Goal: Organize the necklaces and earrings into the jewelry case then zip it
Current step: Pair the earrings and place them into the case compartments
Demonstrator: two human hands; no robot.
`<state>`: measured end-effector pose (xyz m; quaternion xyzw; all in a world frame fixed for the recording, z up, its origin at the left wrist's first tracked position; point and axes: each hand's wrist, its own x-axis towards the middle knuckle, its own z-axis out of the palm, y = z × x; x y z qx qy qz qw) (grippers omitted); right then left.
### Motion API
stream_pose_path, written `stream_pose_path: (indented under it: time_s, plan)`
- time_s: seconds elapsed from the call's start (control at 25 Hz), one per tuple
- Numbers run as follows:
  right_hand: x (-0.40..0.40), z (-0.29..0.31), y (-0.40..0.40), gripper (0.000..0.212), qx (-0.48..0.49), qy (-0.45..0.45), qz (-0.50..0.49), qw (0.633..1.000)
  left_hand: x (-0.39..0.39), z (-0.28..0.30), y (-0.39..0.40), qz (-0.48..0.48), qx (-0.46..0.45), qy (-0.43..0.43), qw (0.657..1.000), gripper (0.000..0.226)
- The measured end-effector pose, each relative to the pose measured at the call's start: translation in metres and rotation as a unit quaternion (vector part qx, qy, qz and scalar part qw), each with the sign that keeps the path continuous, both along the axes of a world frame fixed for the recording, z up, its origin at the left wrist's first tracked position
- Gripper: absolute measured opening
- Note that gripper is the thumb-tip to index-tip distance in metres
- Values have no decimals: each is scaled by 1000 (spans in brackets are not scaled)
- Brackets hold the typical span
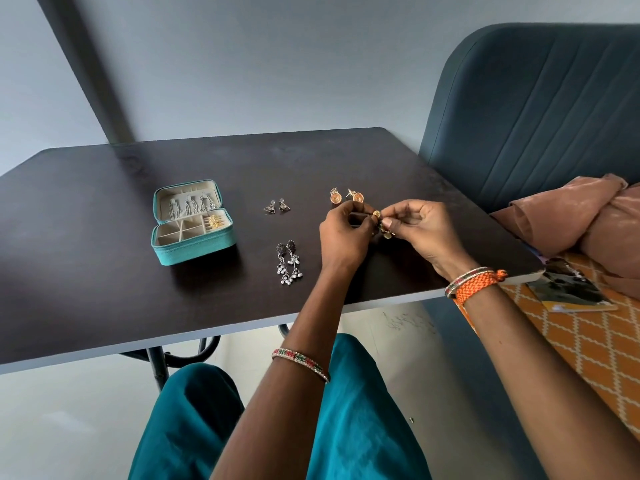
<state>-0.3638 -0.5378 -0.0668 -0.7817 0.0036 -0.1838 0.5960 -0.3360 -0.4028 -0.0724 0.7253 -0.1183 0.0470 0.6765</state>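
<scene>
Earrings are the step in hand: your left hand [343, 233] and right hand [420, 226] pinch a small gold earring [377, 220] between closed fingertips above the table [104, 289]. Next, you likely carry it left to the open jewelry case [194, 221], where free compartments remain.

A dark table [104, 271] carries an open teal jewelry case [194, 233] at left, two small triangular earrings [277, 206] mid-table, two round golden earrings [346, 196] beyond, and two dark earrings [289, 263] (white-beaded drops) nearer.
</scene>
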Motion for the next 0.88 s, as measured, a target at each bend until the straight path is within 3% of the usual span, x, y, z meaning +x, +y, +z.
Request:
stream_pose_path:
  time_s: [0.12,0.28,0.36,0.52,0.68,0.88]
  plan:
    - [4,-4,-1,22,-72,-22,-60,995,0,0,-1,29,-4,8,1000,8]
    - [2,-7,-5,7,-146,-9,-77,986,-3,2,0,38,13,-1,999,11]
    - [-4,-7,-12,10,-161,-13,-84,983,-3,1,-1,32,18,-2,999,9]
    - [-25,-4,-27,9,-172,11,-25,985,-2,1,-2,25,32,-12,999,12]
    - [-27,-5,-21,9,-313,26,-38,949,-1,0,-2,15,40,-13,999,12]
    - [-25,-2,-10,2,-356,8,-46,933,-4,2,0,8,48,-18,999,7]
